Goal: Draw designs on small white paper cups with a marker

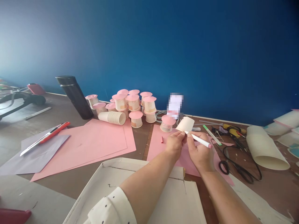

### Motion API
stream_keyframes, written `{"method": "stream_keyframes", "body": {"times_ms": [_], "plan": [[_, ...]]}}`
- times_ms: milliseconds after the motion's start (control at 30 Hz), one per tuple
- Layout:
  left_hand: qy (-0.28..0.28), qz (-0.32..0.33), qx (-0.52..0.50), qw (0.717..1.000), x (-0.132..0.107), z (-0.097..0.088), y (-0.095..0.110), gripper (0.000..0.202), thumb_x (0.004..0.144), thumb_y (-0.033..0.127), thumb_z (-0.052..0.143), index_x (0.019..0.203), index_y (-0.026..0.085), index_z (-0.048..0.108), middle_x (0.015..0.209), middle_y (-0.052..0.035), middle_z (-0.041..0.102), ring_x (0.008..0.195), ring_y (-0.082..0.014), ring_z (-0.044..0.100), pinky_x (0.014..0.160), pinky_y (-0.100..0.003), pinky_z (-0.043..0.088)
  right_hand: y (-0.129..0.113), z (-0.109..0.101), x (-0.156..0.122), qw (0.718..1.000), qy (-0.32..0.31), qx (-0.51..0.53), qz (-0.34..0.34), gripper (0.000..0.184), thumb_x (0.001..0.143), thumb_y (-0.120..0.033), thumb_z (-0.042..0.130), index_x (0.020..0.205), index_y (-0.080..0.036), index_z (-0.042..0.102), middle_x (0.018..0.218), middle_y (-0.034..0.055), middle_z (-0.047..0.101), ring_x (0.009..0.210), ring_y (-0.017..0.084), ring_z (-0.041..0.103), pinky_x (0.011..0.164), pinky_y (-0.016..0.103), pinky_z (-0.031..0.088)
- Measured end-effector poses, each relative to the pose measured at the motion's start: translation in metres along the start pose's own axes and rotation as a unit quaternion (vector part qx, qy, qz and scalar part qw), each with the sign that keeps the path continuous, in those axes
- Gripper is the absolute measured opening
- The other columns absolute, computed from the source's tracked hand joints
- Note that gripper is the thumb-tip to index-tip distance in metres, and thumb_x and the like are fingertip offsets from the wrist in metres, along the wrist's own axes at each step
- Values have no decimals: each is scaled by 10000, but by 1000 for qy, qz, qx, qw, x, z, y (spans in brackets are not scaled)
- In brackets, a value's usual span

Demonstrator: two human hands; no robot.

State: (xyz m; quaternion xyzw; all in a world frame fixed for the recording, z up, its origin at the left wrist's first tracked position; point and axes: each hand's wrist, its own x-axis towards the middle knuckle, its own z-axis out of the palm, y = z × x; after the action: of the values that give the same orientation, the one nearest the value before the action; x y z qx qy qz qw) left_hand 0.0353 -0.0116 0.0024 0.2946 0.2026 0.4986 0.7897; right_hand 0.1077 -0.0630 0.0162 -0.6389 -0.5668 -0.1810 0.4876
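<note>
Left hand (174, 143): fingertips pinched shut on the lower edge of the paper cup (186, 123). The cup is held off the table, tilted, with its axis leaning away toward the wall.

Right hand (201, 154): fingers closed in a writing grip on the pen (200, 141). The pen tip sits at the cup wall, just beside the left fingertips. It looks like contact, can't fully confirm. The pen's long axis runs from the cup out to the right and back toward the person, pink end farthest from the cup.

Both hands are at the cup; only the left carries it.

- Under the cup: pink sheet (156, 146).
- Just left of the cup: pink-lidded cup (167, 123).
- Right of the cup, apart: scissors (235, 166).
- Well left of the cup: cup stack (112, 117) lying on its side, black bottle (74, 96).
</note>
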Motion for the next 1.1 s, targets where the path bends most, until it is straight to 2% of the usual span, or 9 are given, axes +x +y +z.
{"method": "stream_keyframes", "body": {"times_ms": [100,233,533,800,1000,1100], "plan": [[-1,-2,-7,1000,-1,2,2,172,652,271,690,645,120,607,645,-3,526,664,-105,486,731,-267,383,0,-1,0,1000,-5,-3,7,164,833,-344,541,873,-192,588,839,36,665,790,160,626,679,251,471],[-8,-12,-26,1000,-3,4,4,176,633,277,713,669,127,629,698,-19,575,715,-123,527,813,-297,396,0,-3,1,1000,5,-1,14,174,836,-351,531,866,-190,590,828,41,666,778,161,633,677,254,476],[-3,-15,-11,1000,-3,5,3,179,641,281,707,695,119,651,705,-31,598,718,-128,549,856,-325,408,2,-5,3,1000,8,5,-10,157,829,-328,535,854,-181,587,818,47,669,759,161,633,664,262,487],[7,-21,31,999,-8,8,7,155,665,264,685,595,151,604,622,-3,547,682,-124,537,850,-327,417,2,-7,3,1000,-9,-4,14,171,830,-347,534,850,-187,590,811,43,669,756,166,630,649,265,479],[9,-24,37,999,-8,8,6,171,649,293,700,602,151,616,620,-10,554,722,-145,554,882,-353,415,2,-8,4,1000,-3,-7,13,172,827,-341,540,852,-180,595,818,52,668,745,165,628,634,261,473],[-2,-20,3,1000,-7,8,5,181,626,301,723,624,145,629,669,-26,581,780,-161,572,920,-368,402,3,-9,4,1000,14,1,8,179,832,-340,539,852,-173,599,822,60,661,760,166,622,669,272,477]]}}
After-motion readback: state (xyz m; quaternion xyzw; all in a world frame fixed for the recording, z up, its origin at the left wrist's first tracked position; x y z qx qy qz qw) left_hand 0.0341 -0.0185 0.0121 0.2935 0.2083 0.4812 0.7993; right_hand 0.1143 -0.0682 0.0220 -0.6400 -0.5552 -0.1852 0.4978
